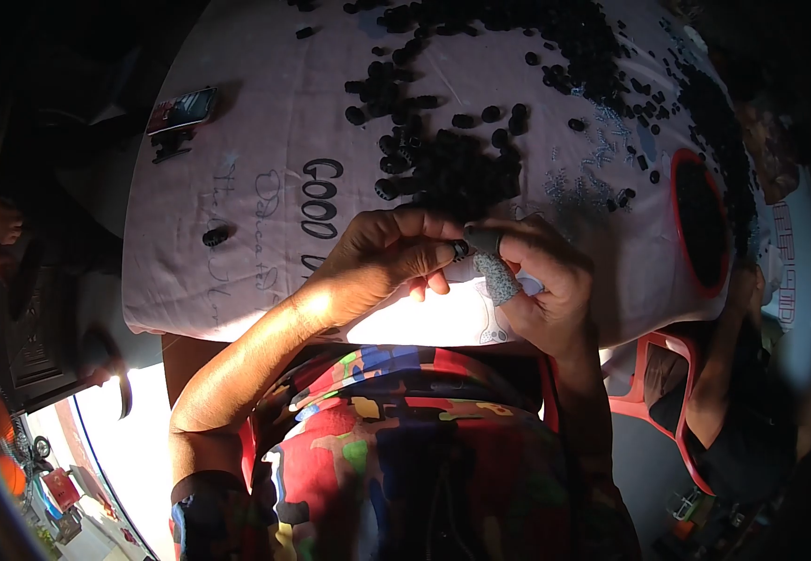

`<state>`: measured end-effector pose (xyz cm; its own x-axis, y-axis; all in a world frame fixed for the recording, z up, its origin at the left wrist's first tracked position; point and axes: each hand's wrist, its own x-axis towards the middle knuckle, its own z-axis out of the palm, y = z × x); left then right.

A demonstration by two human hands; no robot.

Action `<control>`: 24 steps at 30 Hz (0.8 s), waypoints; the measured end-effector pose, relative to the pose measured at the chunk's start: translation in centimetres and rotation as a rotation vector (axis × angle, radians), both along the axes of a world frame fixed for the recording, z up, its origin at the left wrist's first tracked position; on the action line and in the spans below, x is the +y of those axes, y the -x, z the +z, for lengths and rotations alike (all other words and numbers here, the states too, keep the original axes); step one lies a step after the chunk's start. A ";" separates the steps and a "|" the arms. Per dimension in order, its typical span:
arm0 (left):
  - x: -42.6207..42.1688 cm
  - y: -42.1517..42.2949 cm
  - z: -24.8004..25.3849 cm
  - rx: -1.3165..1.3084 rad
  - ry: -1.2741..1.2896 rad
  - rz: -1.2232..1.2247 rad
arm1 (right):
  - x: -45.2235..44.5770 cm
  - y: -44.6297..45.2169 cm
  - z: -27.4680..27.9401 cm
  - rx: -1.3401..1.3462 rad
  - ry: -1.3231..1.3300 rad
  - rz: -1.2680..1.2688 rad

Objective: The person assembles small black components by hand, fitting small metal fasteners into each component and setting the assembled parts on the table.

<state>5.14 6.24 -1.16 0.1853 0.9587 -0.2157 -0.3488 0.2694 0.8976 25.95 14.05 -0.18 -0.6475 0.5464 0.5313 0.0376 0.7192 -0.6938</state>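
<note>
My left hand (382,257) pinches a small ribbed black plastic part (460,250) between thumb and fingers, above the table's near edge. Close against it, my right hand (548,276) is closed, its fingertips meeting at the part. A grey speckled cover (496,279) wraps the right thumb, and a dark cover (483,239) sits on a right fingertip. Whatever lies between the right fingertips is too small to make out. Just beyond both hands lies a heap of similar black parts (462,173). Small shiny, spring-like pieces (581,182) are scattered to its right.
A pink cloth with printed lettering covers the table (265,122). One black part (217,235) lies alone at left, near a propped phone (181,110). At right stands a red-rimmed bowl (677,201) of dark pieces. Another person's arm (719,374) is beside a red chair (644,397).
</note>
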 end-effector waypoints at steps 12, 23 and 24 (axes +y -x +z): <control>0.0 5.9 1.5 0.325 0.030 0.039 | 1.1 0.8 -1.1 -0.299 -0.161 -0.095; 0.4 4.9 0.4 0.322 -0.030 -0.039 | 0.4 3.7 -0.1 -0.446 -0.337 -0.101; 0.4 4.9 0.1 0.302 -0.030 -0.033 | 0.2 3.6 -0.1 -0.461 -0.335 -0.111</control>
